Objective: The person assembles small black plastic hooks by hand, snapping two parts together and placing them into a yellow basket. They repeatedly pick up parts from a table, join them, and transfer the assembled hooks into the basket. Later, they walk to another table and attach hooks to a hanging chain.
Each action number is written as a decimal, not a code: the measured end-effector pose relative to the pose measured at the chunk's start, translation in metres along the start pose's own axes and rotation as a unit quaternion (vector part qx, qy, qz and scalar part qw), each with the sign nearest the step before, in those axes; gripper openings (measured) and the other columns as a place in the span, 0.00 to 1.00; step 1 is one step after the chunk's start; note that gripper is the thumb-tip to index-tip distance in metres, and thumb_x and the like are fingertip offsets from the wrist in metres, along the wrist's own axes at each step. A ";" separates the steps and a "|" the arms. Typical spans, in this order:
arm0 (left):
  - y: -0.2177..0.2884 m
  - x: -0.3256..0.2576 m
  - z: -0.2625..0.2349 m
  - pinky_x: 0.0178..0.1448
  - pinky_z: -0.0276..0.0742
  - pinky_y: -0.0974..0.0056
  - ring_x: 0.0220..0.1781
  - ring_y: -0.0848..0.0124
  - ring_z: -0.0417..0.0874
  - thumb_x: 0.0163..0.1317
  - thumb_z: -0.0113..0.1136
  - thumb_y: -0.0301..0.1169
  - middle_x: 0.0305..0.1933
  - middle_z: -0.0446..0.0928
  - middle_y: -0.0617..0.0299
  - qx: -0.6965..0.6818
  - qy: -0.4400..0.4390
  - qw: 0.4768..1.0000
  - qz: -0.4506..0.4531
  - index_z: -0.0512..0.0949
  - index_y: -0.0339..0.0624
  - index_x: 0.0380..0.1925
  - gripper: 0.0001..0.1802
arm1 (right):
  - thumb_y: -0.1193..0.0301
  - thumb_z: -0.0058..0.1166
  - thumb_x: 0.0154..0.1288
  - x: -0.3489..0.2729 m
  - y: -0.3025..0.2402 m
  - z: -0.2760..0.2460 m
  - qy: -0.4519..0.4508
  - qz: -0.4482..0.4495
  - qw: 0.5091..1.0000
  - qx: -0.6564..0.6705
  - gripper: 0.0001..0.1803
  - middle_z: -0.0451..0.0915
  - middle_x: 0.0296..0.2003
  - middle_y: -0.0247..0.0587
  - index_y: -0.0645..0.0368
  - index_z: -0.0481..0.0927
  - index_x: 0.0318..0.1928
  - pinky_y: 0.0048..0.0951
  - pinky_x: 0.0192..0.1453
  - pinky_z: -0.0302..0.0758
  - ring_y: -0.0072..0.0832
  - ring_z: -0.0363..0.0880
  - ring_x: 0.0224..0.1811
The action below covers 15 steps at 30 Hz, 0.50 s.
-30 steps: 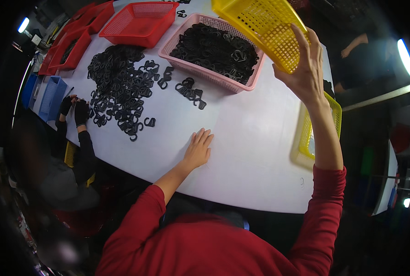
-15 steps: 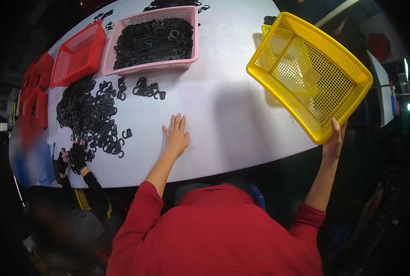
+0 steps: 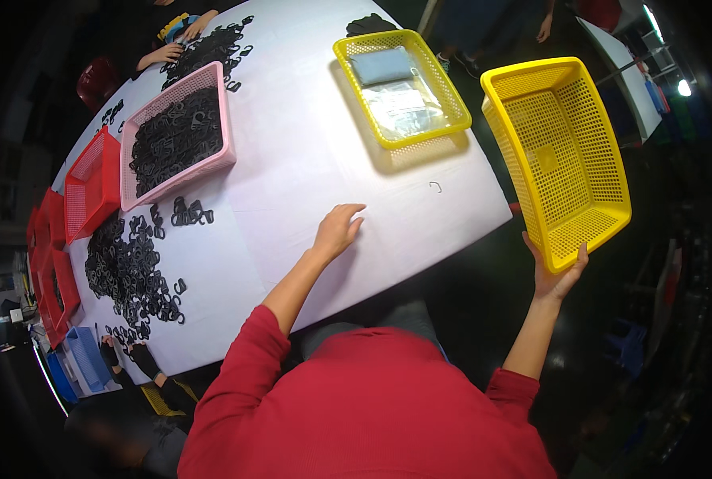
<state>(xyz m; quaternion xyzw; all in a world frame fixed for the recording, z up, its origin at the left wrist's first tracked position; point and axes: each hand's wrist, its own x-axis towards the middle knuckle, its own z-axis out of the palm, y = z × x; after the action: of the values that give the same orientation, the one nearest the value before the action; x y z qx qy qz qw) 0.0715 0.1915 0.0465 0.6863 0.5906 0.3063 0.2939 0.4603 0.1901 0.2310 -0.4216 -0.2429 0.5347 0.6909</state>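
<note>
My right hand (image 3: 558,275) grips the lower end of a yellow plastic basket (image 3: 538,211), with the fingers behind it and the thumb at its rim. The basket is held tilted past the table's right edge; nothing shows inside its perforated walls. Over the white tabletop (image 3: 284,199), my left hand (image 3: 341,229) is open, its fingers stretched toward the right and holding nothing. Farther back stands a second yellow basket (image 3: 396,142) containing a grey-blue folded item (image 3: 381,66) and clear plastic bags (image 3: 404,108). A small thin hook-shaped piece (image 3: 435,187) lies in front of that basket.
On the left, a pink basket (image 3: 227,152) holds many black plastic hooks (image 3: 176,136). Loose hooks (image 3: 132,267) are heaped near red baskets (image 3: 92,188). A co-worker's hands (image 3: 166,53) are at the far pile; another person's dark-gloved hands (image 3: 136,355) are at the near left.
My right hand has moved the yellow basket rightward off the table, uncovering the second basket. My left hand has lifted from lying flat and shifted right. The view has turned.
</note>
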 end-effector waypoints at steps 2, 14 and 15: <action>0.019 0.050 0.044 0.58 0.74 0.56 0.55 0.55 0.77 0.62 0.59 0.34 0.50 0.80 0.54 -0.009 -0.049 0.998 0.031 0.79 0.45 0.49 0.15 | 0.46 0.46 0.66 0.011 -0.022 -0.041 0.001 -0.002 1.000 0.000 0.40 0.60 0.67 0.48 0.51 0.53 0.72 0.68 0.62 0.67 0.50 0.62 0.67; 0.023 0.166 0.156 0.53 0.73 0.56 0.49 0.59 0.75 0.59 0.58 0.34 0.40 0.74 0.59 0.223 -0.123 0.961 0.104 0.77 0.47 0.33 0.06 | 0.55 0.57 0.61 0.062 -0.051 -0.209 -0.013 0.153 0.988 0.004 0.34 0.76 0.54 0.47 0.63 0.69 0.62 0.41 0.59 0.76 0.40 0.77 0.55; 0.018 0.162 0.157 0.53 0.73 0.56 0.49 0.58 0.75 0.60 0.57 0.35 0.40 0.74 0.59 0.232 -0.112 0.960 0.105 0.77 0.47 0.34 0.06 | 0.55 0.58 0.61 0.065 -0.043 -0.215 -0.045 0.184 0.982 0.014 0.33 0.77 0.54 0.47 0.64 0.70 0.61 0.40 0.58 0.76 0.39 0.77 0.54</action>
<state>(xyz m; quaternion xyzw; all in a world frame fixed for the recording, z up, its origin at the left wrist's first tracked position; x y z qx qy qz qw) 0.2219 0.3434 -0.0288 0.8238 0.5333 0.1110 0.1567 0.6724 0.1792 0.1468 -0.4244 -0.1845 0.6749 0.5748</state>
